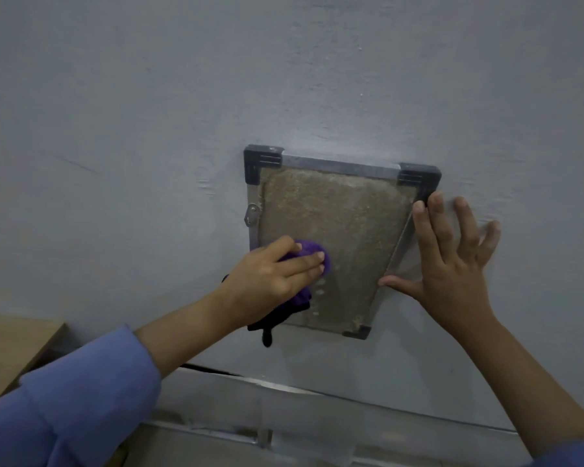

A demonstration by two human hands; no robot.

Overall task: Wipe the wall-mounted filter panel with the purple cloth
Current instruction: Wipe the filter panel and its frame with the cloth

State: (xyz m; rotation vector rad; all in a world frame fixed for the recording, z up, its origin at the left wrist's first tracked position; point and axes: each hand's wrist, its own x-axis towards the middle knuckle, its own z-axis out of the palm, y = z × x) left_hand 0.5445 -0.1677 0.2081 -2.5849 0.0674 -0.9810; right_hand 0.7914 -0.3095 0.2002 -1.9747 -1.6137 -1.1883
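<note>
The pale painted wall (149,129) carries the filter panel (334,230), metal-framed with dark plastic corners; its fuzzy, dust-brown mesh suggests wiping has barely begun. The right hand (452,264) lies splayed flat along its edge. The left hand (273,274) presses the bunched purple cloth (309,249) onto the lower-left mesh.

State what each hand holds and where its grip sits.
The left hand holds the purple cloth, bunched under its fingers against the filter panel. The right hand holds nothing; it lies spread along the panel's right edge.
</note>
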